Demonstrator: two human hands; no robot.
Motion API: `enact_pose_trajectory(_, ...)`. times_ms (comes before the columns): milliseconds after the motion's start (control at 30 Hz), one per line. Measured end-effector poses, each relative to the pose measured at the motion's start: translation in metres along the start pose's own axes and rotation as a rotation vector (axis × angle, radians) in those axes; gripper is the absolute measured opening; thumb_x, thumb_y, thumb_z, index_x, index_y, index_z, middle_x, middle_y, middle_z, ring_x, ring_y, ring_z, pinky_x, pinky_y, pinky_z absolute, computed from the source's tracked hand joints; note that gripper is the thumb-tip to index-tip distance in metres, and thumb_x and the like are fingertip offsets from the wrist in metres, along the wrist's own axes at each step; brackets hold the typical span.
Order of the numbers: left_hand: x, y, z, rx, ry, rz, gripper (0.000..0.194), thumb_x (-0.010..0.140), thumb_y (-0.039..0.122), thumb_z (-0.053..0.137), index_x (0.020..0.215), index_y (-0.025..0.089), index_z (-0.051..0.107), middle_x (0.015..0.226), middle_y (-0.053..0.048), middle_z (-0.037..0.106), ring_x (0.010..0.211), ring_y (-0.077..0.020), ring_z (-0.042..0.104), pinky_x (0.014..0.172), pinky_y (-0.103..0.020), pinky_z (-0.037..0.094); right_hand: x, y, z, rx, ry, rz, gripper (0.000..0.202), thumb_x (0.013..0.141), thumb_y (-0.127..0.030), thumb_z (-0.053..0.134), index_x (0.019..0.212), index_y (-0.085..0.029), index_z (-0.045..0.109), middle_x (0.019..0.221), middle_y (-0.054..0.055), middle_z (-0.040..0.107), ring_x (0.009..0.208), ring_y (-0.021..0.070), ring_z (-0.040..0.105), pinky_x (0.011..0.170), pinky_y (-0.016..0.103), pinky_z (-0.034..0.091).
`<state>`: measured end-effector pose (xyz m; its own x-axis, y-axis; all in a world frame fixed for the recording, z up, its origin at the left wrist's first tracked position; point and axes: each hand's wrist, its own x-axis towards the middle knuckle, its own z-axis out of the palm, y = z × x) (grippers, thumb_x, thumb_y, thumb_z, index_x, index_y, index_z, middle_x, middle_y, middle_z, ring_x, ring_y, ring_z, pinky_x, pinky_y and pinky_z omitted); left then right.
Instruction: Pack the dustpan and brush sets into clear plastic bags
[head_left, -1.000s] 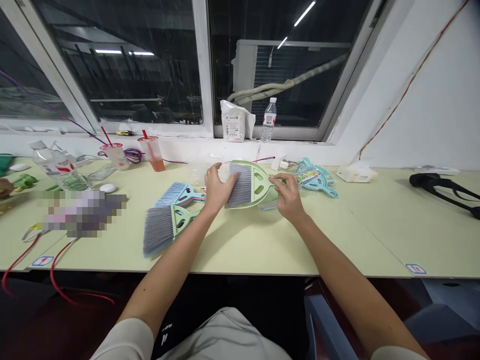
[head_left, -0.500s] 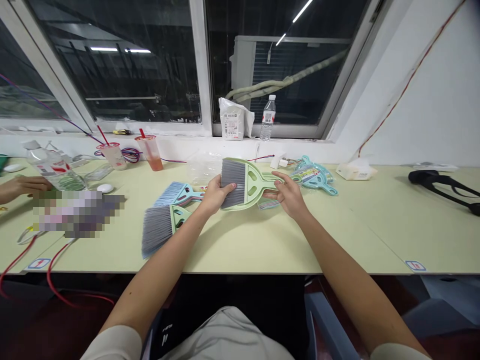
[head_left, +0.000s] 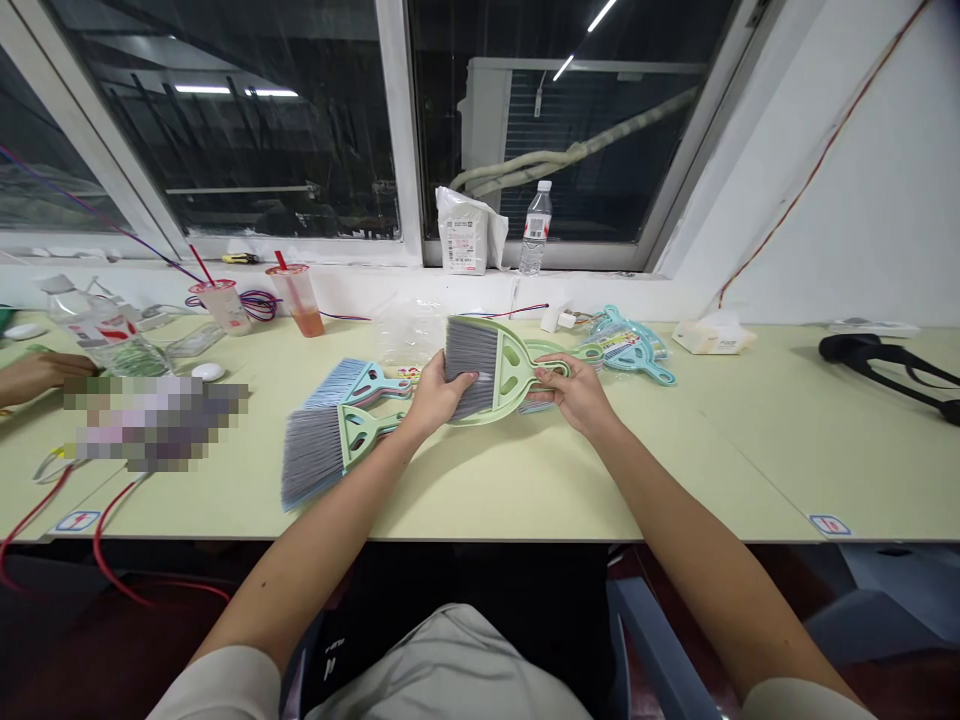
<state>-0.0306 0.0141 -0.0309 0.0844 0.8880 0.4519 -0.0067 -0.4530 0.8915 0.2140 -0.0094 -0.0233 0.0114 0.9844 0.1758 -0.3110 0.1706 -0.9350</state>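
Observation:
Above the table, a small green hand brush (head_left: pixel 513 372) with grey bristles lies against a green dustpan (head_left: pixel 484 421). My left hand (head_left: pixel 437 394) clasps the bristle end, its thumb across the bristles and its other fingers hidden behind the dustpan. The fingers of my right hand (head_left: pixel 576 392) are closed around the handle end of the brush; whether they also grip the dustpan's handle I cannot tell. Left of these, another green brush with grey bristles (head_left: pixel 319 450) rests on the table beside a blue brush (head_left: pixel 339 384).
Blue dustpans (head_left: pixel 639 352) lie at the back right near a tissue pack (head_left: pixel 714 334). Two drink cups (head_left: pixel 298 303) and a large bottle (head_left: pixel 105 330) stand at the left. A co-worker's hand (head_left: pixel 52 372) is at the far left. Black straps (head_left: pixel 885 370) lie far right.
My right hand's fingers have closed around the brush handle, where they were more spread before. The brush and dustpan have shifted slightly right with both hands.

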Motion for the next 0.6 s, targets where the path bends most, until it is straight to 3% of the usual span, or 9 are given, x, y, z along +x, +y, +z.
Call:
enact_pose_trajectory(167, -0.0009, -0.0005, 0.0019, -0.006, -0.012, 0.003, 0.038, 0.076, 0.028, 0.076, 0.111, 0.018, 0.064, 0.113, -0.008, 0.076, 0.106, -0.0263, 0.070, 0.098, -0.042, 0.054, -0.0007, -0.0001, 0.0017, 0.006, 0.049, 0.012, 0.044, 0.051, -0.032, 0.099, 0.084, -0.021, 0.073, 0.069, 0.000, 0.070, 0.065, 0.0229, 0.072, 0.059, 0.040, 0.066)
enact_pose_trajectory(433, -0.0050, 0.0035, 0.0053, -0.064, -0.004, -0.045, 0.042, 0.076, 0.033, 0.079, 0.112, 0.018, 0.064, 0.113, -0.007, 0.075, 0.104, -0.0247, 0.069, 0.096, -0.039, 0.054, -0.0012, -0.0014, 0.0029, 0.005, 0.029, 0.000, 0.040, 0.058, -0.032, 0.095, 0.088, -0.022, 0.070, 0.074, 0.000, 0.072, 0.066, 0.0223, 0.072, 0.061, 0.040, 0.065)
enact_pose_trajectory(600, -0.0040, 0.0058, 0.0020, -0.120, 0.000, -0.098, 0.034, 0.088, 0.047, 0.067, 0.109, 0.022, 0.060, 0.093, -0.004, 0.074, 0.086, -0.0212, 0.070, 0.080, -0.035, 0.057, 0.0024, -0.0071, -0.0024, 0.068, 0.099, -0.023, 0.038, 0.059, -0.026, 0.092, 0.087, -0.022, 0.067, 0.075, 0.000, 0.073, 0.061, 0.0207, 0.070, 0.059, 0.038, 0.064)
